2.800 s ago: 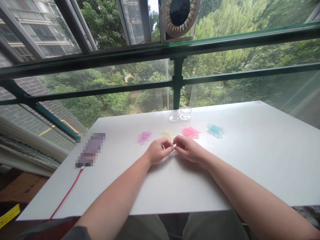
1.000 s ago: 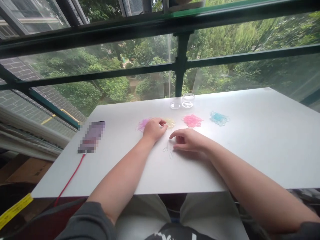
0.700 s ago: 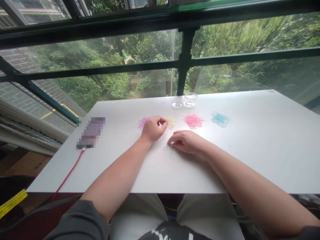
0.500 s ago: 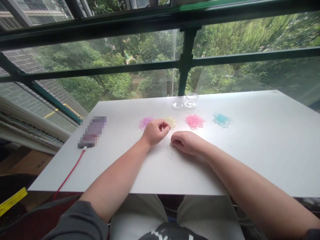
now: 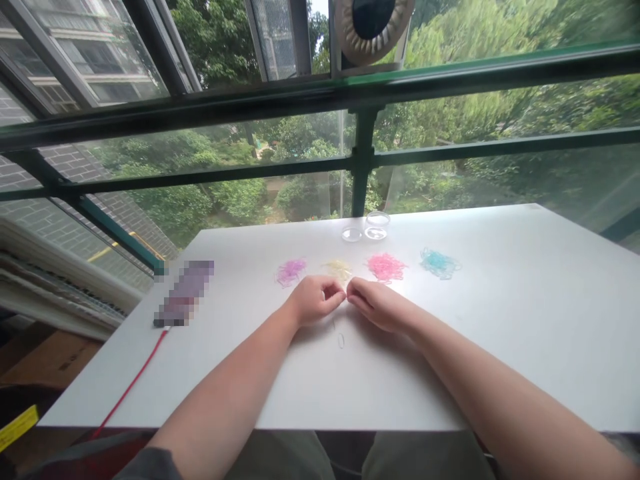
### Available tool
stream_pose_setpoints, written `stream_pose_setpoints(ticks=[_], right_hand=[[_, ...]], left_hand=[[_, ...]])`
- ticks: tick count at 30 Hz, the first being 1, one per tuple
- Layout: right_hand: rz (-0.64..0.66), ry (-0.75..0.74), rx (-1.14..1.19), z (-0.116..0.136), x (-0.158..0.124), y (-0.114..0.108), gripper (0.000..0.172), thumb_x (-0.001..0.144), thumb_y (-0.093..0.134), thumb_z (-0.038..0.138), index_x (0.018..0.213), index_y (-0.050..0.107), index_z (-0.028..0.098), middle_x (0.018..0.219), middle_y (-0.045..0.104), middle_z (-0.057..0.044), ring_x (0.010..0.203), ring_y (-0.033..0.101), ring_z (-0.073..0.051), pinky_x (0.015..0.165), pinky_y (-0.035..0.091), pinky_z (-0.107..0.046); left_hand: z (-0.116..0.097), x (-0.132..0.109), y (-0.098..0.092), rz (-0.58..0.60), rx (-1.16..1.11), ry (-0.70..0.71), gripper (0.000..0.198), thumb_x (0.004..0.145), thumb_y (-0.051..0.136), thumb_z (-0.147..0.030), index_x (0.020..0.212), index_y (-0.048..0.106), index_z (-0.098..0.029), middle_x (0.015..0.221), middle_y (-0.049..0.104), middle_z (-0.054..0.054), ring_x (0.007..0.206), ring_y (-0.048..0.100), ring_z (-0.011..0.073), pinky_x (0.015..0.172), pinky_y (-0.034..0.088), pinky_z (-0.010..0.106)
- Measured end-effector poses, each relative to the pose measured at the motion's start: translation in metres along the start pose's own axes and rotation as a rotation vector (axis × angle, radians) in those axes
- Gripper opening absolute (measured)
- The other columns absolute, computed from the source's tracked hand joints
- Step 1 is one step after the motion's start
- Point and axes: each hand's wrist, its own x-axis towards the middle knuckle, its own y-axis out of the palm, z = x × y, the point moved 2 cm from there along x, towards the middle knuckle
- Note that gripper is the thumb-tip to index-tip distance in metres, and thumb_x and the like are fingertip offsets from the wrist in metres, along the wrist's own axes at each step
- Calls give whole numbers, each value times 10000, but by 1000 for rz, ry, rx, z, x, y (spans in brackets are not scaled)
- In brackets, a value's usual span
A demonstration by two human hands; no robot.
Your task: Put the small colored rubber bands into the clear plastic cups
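Dark markings on the cardboard box (image 5: 55, 358), beyond the left edge of the bench (image 5: 550, 300), are too blurred to be read. A pale loop (image 5: 341, 341) is seen between the hands and the near edge, its long axis pointed roughly from near edge to far. The left hand (image 5: 314, 299) is narrowed, thumb and forefinger brought together; the right hand (image 5: 383, 305) is curled just beside it. Whether anything is pinched cannot be told. The yellow pile (image 5: 339, 269) is partly hidden.
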Motion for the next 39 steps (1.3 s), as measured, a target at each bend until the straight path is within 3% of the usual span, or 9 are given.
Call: stream_pose_setpoints(ticks=[5, 14, 20, 25, 39], right_hand=[[24, 50, -3, 0, -1, -3, 94, 839, 410, 228, 823, 496, 195, 776, 602, -28, 670, 502, -139, 587, 342, -236], [36, 39, 5, 1, -2, -4, 80, 826, 438, 243, 806, 496, 192, 749, 594, -14, 645, 487, -126, 571, 342, -231], [163, -28, 10, 3, -7, -6, 42, 765, 489, 209, 738, 513, 187, 676, 574, 11, 576, 457, -104, 537, 331, -222], [155, -39, 27, 4, -8, -6, 59, 755, 480, 186, 756, 539, 182, 676, 579, 5, 572, 459, -102, 533, 336, -221], [103, -65, 33, -1, -6, -15, 76, 773, 435, 147, 729, 485, 184, 663, 522, 19, 588, 410, -101, 550, 322, -224]], left_hand=[[1, -3, 2, 120, -34, -24, 159, 753, 553, -274, 732, 654, -153, 626, 627, -4, 533, 492, 73, 521, 368, 183], [-2, -2, 2, 76, -70, -20, 107, 711, 566, -223, 685, 636, -147, 623, 609, -12, 539, 475, 67, 531, 368, 180], [-4, -4, 0, 185, -116, -4, 90, 665, 566, -176, 598, 603, -131, 527, 545, -25, 500, 441, 62, 489, 334, 176], [-9, -3, 0, 212, -85, 17, 115, 686, 564, -210, 630, 631, -135, 534, 552, -20, 514, 451, 71, 509, 350, 186], [-8, -1, -1, 134, -117, 9, 162, 641, 531, -149, 511, 433, -148, 487, 419, -52, 495, 381, 62, 483, 296, 191]])
